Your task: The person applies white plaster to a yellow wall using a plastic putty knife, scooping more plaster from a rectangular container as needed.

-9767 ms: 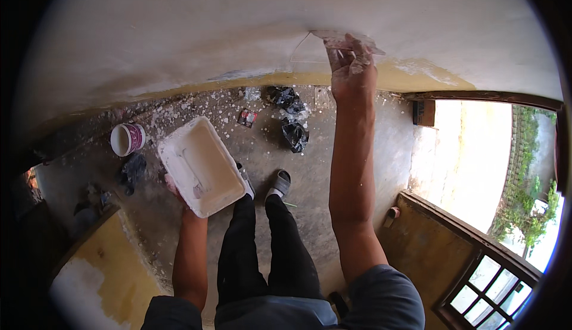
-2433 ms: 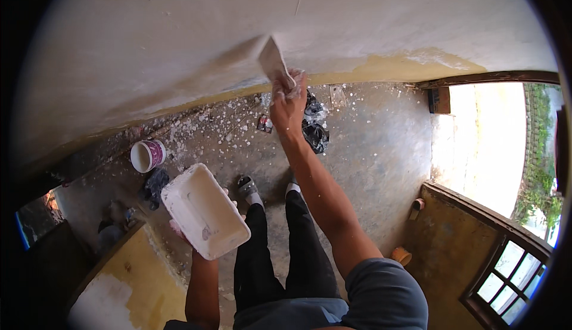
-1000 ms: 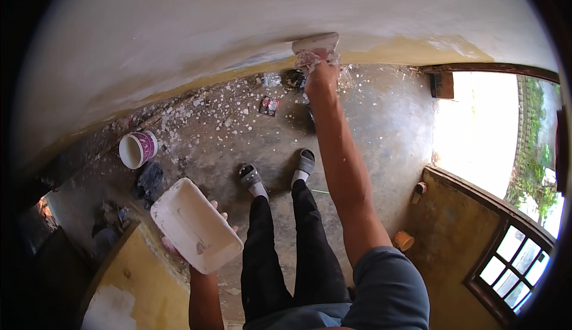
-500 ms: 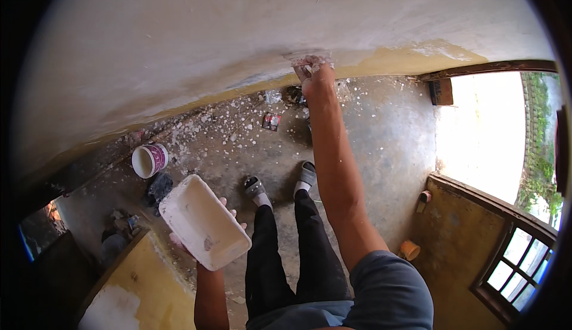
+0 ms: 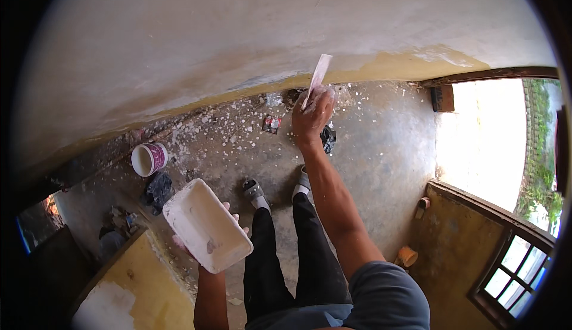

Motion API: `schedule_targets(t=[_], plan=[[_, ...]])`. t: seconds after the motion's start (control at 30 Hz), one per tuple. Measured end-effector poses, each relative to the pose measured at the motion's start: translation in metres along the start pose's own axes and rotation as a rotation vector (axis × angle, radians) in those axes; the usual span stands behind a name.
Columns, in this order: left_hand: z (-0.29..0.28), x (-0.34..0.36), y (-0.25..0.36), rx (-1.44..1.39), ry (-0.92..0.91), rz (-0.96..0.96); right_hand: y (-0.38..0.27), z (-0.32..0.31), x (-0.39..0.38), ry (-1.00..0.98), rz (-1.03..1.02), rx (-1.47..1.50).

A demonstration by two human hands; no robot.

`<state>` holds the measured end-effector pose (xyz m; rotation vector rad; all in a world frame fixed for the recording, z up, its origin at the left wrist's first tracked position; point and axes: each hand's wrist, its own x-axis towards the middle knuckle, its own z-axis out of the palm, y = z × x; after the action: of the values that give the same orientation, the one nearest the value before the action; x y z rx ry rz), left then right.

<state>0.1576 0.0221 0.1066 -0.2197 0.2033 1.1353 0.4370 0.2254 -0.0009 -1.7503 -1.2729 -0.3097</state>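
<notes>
My left hand [image 5: 235, 217] holds a white rectangular plastic tub [image 5: 189, 212] from below, its fingertips showing along the right side. A small smear of paste lies on the tub's whitish inner bottom. In my right hand [image 5: 313, 115] is a flat, pale putty spreader [image 5: 320, 72], its blade pointing up and away. The spreader stands off the wall [image 5: 250, 26], which is coated grey-white with a yellow band of bare paint along its lower part. White paste coats the right fingers.
White splatters dot the concrete floor [image 5: 381, 145]. A white-and-purple bucket [image 5: 149, 159] and a black plastic bag [image 5: 157, 192] are at left. A red packet [image 5: 271, 124] lies near the wall. At right are a bright doorway [image 5: 479, 133], an orange container [image 5: 407, 256] and a window [image 5: 517, 264].
My right hand has drawn back from the wall toward me, and the spreader has turned from lying against the wall to pointing upward. The tub has shifted slightly down.
</notes>
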Motion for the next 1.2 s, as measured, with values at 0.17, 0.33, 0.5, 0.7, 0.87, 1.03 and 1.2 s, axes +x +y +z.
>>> schedule_targets(t=[0.17, 0.33, 0.5, 0.7, 0.87, 1.03, 1.2], plan=[[-0.016, 0.000, -0.002, 0.029, 0.008, 0.003, 0.010, 0.066, 0.052, -0.103, -0.122, -0.182], [-0.017, -0.003, -0.003, 0.035, 0.063, 0.022, 0.068, 0.045, -0.035, -0.349, 0.148, -0.027], [-0.017, -0.001, -0.012, 0.022, 0.073, -0.007, 0.132, 0.024, 0.028, 0.063, 0.876, 0.586], [-0.019, 0.002, -0.016, -0.011, 0.063, 0.007, 0.025, 0.015, 0.110, 0.113, 1.173, 1.000], [-0.020, 0.003, -0.013, 0.017, 0.045, 0.005, -0.050, 0.006, 0.086, -0.066, 0.676, 0.512], [-0.015, 0.003, -0.010, 0.011, 0.086, 0.010, -0.035, 0.021, 0.025, -0.288, -0.373, 0.121], [-0.021, 0.001, -0.004, -0.029, 0.025, 0.013, 0.047, 0.019, -0.018, -0.248, 0.615, 0.220]])
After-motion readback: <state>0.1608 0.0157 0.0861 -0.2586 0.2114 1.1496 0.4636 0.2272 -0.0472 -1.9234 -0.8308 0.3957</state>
